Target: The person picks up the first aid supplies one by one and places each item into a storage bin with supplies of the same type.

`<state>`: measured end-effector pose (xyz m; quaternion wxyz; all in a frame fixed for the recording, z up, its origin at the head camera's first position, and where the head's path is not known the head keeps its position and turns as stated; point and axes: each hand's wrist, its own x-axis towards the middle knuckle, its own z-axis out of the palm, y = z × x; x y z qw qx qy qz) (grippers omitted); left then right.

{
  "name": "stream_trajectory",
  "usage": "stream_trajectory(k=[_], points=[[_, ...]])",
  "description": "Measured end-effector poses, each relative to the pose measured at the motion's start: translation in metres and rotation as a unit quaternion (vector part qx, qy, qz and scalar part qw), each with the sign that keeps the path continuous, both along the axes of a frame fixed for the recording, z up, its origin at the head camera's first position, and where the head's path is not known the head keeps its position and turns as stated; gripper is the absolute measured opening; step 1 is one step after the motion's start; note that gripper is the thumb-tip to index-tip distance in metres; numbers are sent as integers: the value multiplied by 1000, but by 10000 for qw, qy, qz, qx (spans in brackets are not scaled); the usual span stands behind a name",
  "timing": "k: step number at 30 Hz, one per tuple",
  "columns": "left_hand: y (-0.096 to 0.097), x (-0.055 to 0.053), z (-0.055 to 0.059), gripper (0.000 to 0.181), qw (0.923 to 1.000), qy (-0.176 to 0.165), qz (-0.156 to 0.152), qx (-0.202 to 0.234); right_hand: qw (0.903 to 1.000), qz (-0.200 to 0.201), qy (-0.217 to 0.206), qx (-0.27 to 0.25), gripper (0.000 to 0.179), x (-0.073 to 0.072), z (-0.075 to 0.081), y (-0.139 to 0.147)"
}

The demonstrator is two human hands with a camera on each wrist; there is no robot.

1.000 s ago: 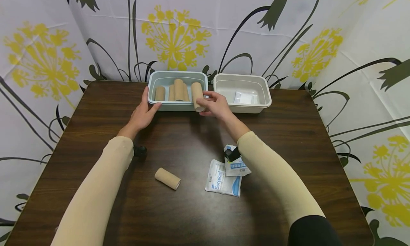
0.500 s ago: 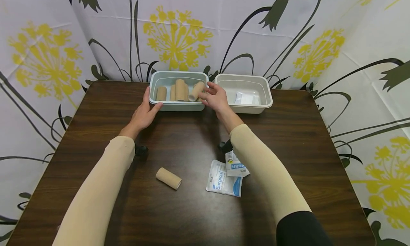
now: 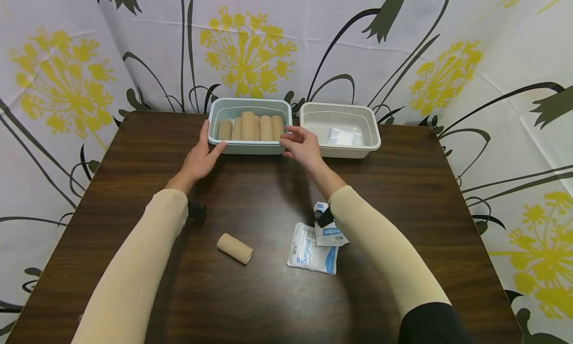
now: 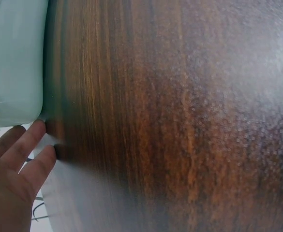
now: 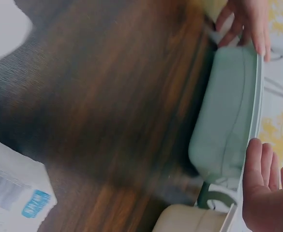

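A pale blue-green plastic bin (image 3: 250,149) at the back of the table holds several brown cardboard tubes (image 3: 266,129) standing side by side. My left hand (image 3: 197,160) rests against its left end, fingers fairly straight along the side and thumb at the front rim. In the left wrist view, the fingertips (image 4: 37,128) touch the bin's corner. Nothing is held by my right hand (image 3: 304,146), which hovers at the bin's right front corner with loosely bent fingers. Another cardboard tube (image 3: 235,248) lies on the table, nearer me and left of the middle.
Right of the bin stands a cream bin (image 3: 344,152) with a small white packet (image 3: 343,136) inside. Two white-and-blue packets, one marked Surgical (image 3: 309,249), overlap on the table (image 3: 268,294), partly under the right forearm. A floral curtain (image 3: 277,36) hangs behind.
My right hand tipped a cardboard tube into the blue-green bin and let go; the tube now stands with the others at the right end. My left hand stayed on the bin.
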<state>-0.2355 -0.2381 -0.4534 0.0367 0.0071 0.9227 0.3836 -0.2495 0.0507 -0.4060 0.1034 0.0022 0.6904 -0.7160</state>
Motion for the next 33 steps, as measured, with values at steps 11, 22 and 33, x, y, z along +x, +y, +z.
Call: stream_trajectory(k=[11,22,33], points=[[1,1,0,86,10000,-22,21,-4,9693,2161,501,1058,36,54,-9,-1],[0,0,-2,89,9999,-30,32,116,8791,3911,1309,2391,42,104,-30,-7],[-1,-1,-3,86,10000,-10,31,63,8182,4315,1841,3324,50,142,-40,-24]])
